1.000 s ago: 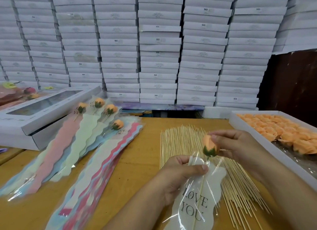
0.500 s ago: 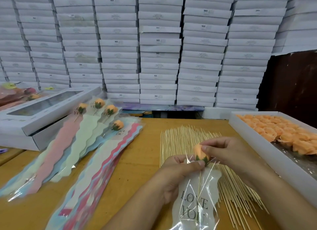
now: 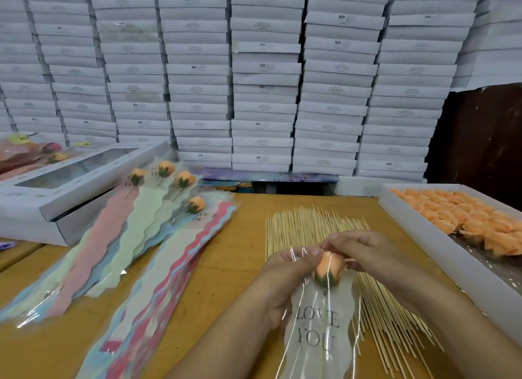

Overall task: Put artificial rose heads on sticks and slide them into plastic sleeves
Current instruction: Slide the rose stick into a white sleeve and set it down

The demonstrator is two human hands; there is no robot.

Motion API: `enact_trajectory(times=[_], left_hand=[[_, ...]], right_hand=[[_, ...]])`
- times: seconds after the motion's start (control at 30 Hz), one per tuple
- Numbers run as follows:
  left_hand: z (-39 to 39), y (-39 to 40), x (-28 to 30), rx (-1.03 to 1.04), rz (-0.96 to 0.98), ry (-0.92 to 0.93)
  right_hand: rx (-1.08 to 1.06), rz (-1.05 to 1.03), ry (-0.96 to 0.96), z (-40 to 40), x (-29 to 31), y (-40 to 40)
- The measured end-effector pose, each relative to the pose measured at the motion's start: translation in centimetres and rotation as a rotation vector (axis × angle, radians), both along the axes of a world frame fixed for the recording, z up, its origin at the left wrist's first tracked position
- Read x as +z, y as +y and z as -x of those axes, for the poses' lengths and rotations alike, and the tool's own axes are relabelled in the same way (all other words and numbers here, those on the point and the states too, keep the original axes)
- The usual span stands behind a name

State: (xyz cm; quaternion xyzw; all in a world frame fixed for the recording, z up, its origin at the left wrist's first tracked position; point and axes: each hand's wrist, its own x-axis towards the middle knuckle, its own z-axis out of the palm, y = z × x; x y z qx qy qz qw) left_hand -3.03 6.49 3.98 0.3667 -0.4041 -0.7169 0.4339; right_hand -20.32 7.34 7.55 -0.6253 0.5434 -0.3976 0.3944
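While both hands (image 3: pixel 324 261) pinch it, peach rose head (image 3: pixel 329 268) sits w/in clear sleeve (image 3: pixel 316 333).

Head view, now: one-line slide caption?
Both hands seat an orange rose head inside a "LOVE YOU" sleeve above the sticks.

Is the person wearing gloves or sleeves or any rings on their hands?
No gloves. The left hand and right hand are bare, and both forearms are bare as far as the picture shows, with no sleeve, watch or bracelet in view. Something small glints by a right finger, too blurred to call a ring.
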Motion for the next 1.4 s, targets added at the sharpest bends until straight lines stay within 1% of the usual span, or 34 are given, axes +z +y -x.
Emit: enact_trajectory(times=[0.07, 0.2, 0.33, 0.43, 0.47, 0.53, 0.63, 0.7, 0.77, 0.83, 0.9, 1.03, 1.1, 1.27, 1.33, 1.4], left_hand=[[0.1, -0.2, -0.2, 0.035, -0.021, -0.010], [0.1, -0.7, -0.6, 0.078, 0.029, -0.152], [0.2, -0.5, -0.4, 0.104, 0.054, -0.191], [0.2, -0.4, -0.5, 0.092, 0.047, -0.195], [0.2, -0.5, -0.5, 0.089, 0.045, -0.195], [0.1, -0.8, -0.4, 0.098, 0.041, -0.192], [0.0, -0.9, -0.2, 0.130, 0.011, -0.063], [-0.1, -1.0, 0.0, 0.164, -0.016, 0.004], [-0.2, -1.1, 0.1, 0.214, -0.017, 0.053], [-0.2, -1.2, 0.3, 0.276, 0.004, 0.070], [-0.2, -1.1, 0.4, 0.299, 0.029, 0.081], [-0.4, -0.9, 0.6, 0.238, 0.028, 0.081], [-0.3, -0.5, 0.6, 0.154, 0.024, 0.034], [0.2, 0.1, -0.2, -0.103, 0.006, -0.163], [0.3, 0.2, -0.7, -0.195, 0.003, -0.217], [0.3, 0.3, -1.0, -0.238, 0.022, -0.260]], right_hand=[[0.000, 0.013, 0.001, -0.1, 0.1, 0.1], [0.066, -0.020, 0.077, -0.2, 0.2, 0.4], [0.169, -0.116, 0.136, -0.6, 0.1, 0.8], [0.230, -0.176, 0.144, -0.6, -0.1, 0.9], [0.225, -0.163, 0.127, -0.5, -0.1, 0.9], [0.147, -0.098, 0.041, -0.3, 0.0, 0.9], [-0.028, -0.010, -0.195, 0.4, -0.3, 0.4], [-0.095, -0.052, -0.277, 0.8, -0.8, 0.2], [-0.037, -0.189, -0.284, 0.7, -1.6, 0.5], [0.106, -0.347, -0.284, 0.2, -2.4, 1.2], [0.199, -0.426, -0.282, -0.2, -3.2, 1.5], [0.195, -0.393, -0.342, -0.2, -3.9, 1.1], [0.160, -0.341, -0.381, -0.1, -3.6, 0.7], [-0.107, -0.126, -0.498, 0.5, -2.7, -1.5], [-0.181, -0.083, -0.551, 0.8, -2.4, -2.4], [-0.217, -0.073, -0.605, 1.0, -2.3, -3.0]])
